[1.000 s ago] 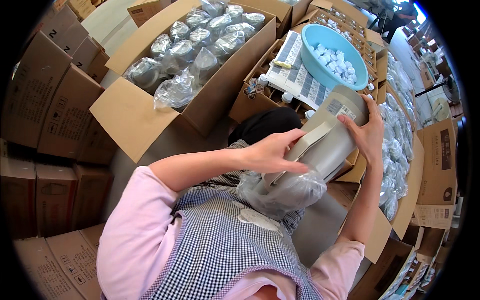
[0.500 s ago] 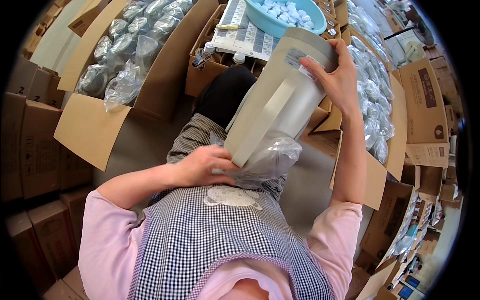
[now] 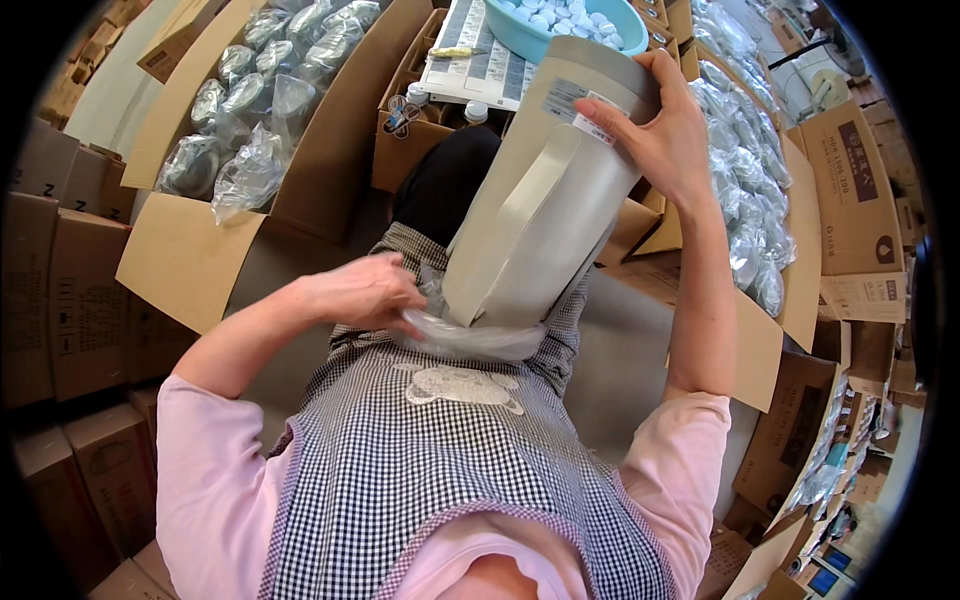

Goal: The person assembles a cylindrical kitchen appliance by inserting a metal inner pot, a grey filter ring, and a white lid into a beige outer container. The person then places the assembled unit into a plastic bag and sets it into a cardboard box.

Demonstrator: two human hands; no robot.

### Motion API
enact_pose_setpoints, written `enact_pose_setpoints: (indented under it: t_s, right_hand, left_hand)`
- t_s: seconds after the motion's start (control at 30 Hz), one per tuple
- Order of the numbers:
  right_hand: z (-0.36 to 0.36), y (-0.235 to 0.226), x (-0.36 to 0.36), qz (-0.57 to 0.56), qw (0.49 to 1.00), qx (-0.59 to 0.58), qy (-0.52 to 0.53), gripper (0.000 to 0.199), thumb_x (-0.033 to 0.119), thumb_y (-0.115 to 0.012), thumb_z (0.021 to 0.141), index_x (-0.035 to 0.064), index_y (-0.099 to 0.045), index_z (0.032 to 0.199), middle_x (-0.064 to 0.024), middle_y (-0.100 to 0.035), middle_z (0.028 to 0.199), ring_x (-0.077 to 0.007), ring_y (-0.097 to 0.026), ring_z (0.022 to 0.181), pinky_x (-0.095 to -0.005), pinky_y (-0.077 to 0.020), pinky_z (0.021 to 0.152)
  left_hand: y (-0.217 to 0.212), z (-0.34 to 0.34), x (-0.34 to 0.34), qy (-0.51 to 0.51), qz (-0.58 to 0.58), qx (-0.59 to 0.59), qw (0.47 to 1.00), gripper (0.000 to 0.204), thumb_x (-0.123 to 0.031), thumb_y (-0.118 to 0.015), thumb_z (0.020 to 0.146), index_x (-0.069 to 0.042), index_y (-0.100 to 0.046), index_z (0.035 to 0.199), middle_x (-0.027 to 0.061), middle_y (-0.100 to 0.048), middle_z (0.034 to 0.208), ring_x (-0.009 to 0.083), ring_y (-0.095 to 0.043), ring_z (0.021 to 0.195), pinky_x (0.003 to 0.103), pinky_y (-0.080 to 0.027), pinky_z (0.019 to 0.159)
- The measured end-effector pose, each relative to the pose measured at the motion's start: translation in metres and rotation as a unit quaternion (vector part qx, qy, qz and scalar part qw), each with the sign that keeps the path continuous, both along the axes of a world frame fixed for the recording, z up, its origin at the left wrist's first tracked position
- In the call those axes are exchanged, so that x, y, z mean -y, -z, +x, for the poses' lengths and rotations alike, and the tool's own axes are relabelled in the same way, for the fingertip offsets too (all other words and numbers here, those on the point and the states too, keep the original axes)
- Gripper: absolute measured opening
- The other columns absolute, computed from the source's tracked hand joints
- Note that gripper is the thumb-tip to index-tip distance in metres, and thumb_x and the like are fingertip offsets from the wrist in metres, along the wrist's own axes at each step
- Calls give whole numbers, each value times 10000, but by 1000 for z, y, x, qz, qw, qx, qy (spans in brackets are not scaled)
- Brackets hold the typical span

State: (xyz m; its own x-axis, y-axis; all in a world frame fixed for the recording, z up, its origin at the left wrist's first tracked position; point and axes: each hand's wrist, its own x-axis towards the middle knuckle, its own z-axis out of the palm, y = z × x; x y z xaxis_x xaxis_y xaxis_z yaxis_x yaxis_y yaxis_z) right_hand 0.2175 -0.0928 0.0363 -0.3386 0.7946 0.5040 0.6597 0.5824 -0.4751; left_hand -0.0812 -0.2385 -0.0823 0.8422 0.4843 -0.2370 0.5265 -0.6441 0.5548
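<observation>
A large beige-grey jug (image 3: pixel 535 200) with a long side handle stands tilted over my lap. My right hand (image 3: pixel 665 130) is closed round its upper end, with the thumb beside a small white label (image 3: pixel 598 118). Round the jug's lower end lies a clear plastic bag (image 3: pixel 475 338), bunched up against the apron. My left hand (image 3: pixel 368 292) pinches the bag's edge on the left side, its fingertips partly hidden. What the bag covers at the jug's bottom is hard to make out.
An open carton (image 3: pixel 330 130) of plastic-wrapped items stands front left, another such carton (image 3: pixel 745 180) at right. Ahead, a blue basin (image 3: pixel 520 38) holds white caps beside a printed sheet (image 3: pixel 475 75), scissors (image 3: pixel 402 115) and a yellow-handled cutter (image 3: pixel 455 52). Stacked brown boxes (image 3: pixel 90 290) line the left.
The jug has shifted slightly left and its lower end sits in the bag. My left hand has moved left and up, drawing the bag's edge with it.
</observation>
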Motion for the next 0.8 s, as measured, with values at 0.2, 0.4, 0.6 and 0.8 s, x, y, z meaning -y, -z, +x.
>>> enact_pose_setpoints:
  t_s: [0.2,0.4,0.6,0.8]
  right_hand:
    - [1,-22,13,45,999,-4,-18,535,419,-829,723,34,-630,1036,-66,-665,819,-169,-639,745,-299,-505,689]
    - [14,-42,33,-35,997,-34,64,430,428,-808,739,13,-746,830,-43,-687,679,-112,-623,583,-254,-495,590]
    - [50,-77,51,-23,979,-173,106,347,313,-838,740,10,-760,889,-31,-687,755,-80,-602,686,-190,-449,668]
    - [80,-92,42,61,964,-235,113,321,249,-808,792,-26,-749,947,-54,-690,812,-81,-596,736,-176,-433,699]
  left_hand:
    - [-14,14,-15,32,70,91,993,322,-323,-787,711,-58,-611,760,25,-609,759,239,-536,857,364,-434,798]
    - [-16,17,8,58,-56,133,988,370,-346,-793,718,-28,-605,729,64,-654,875,270,-564,974,407,-476,846]
    - [-34,23,17,-51,-57,-2,997,413,-312,-835,675,-18,-685,924,275,-444,1342,365,-510,1191,406,-464,976]
    - [-29,36,13,-97,-45,-35,994,492,-267,-862,649,-56,-697,1061,328,-310,1432,400,-458,1250,411,-422,1040]
